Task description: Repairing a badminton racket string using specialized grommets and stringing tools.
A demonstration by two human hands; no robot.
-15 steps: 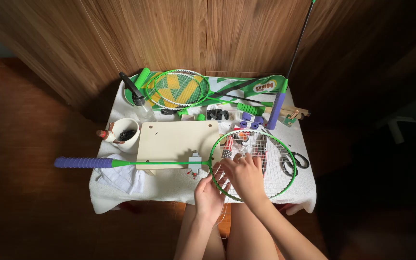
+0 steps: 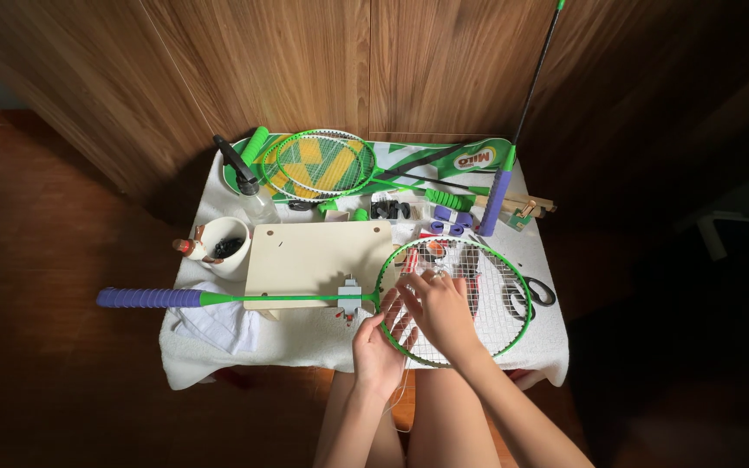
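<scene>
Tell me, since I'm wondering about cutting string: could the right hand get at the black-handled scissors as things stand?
Probably yes. The right hand rests on the strings of the green racket, and the scissors lie just beyond that frame's far edge on the white cloth, with nothing visibly covering them.

Both hands point(image 2: 418, 325) work the green racket's strings point(image 2: 478, 303).

The green-framed badminton racket point(image 2: 457, 299) lies flat across the near side of the white-covered table, its strung oval head at the right, its thin green shaft running left over a cream board to a purple grip that overhangs the left edge. White strings cross its head.
</scene>
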